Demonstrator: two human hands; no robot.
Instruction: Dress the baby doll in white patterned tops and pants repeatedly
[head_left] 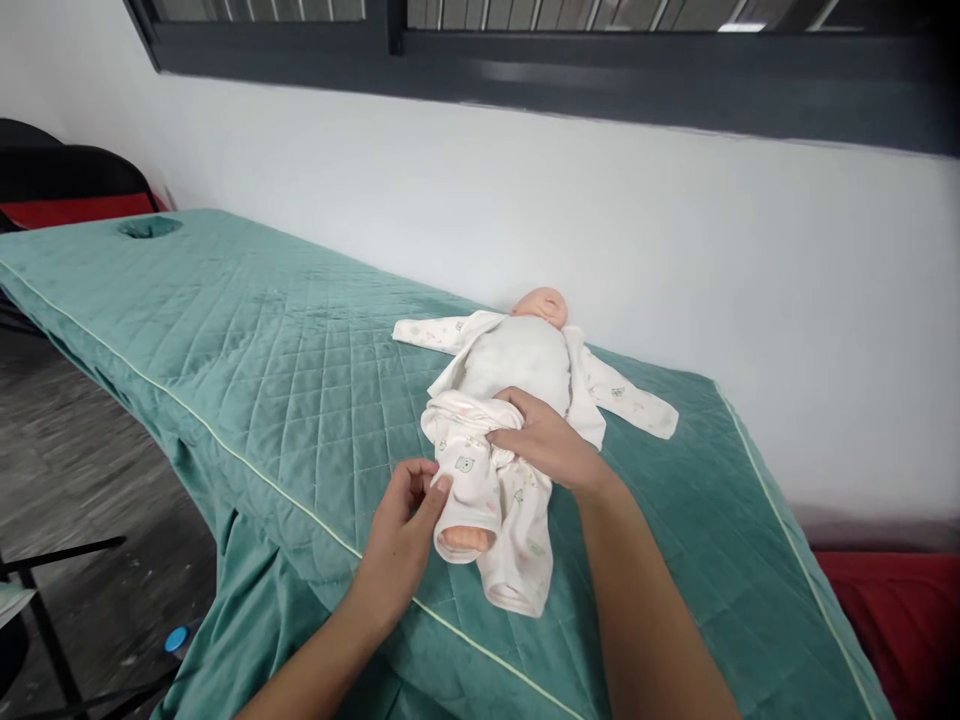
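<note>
A baby doll (517, 358) lies on its back with its head toward the wall. Its open white jacket (586, 395) has both sleeves spread out sideways. Small white printed trousers (466, 455) cover its legs, bunched up at the waist. My left hand (405, 520) pinches the outer edge of the trouser leg on the left side, where the doll's foot shows inside the cuff. My right hand (544, 435) grips the bunched waist of the trousers, thumb and fingers closed on the cloth. The other leg of the trousers lies flat, with no foot showing at its cuff.
The doll rests on a bed with a green quilted cover (300, 370), which has a face hole (150, 228) at the far left. A white wall (675, 250) runs behind it. Chairs (75, 185) stand far left; a red seat (892, 610) is at right. A blue-capped bottle (178, 640) is on the floor.
</note>
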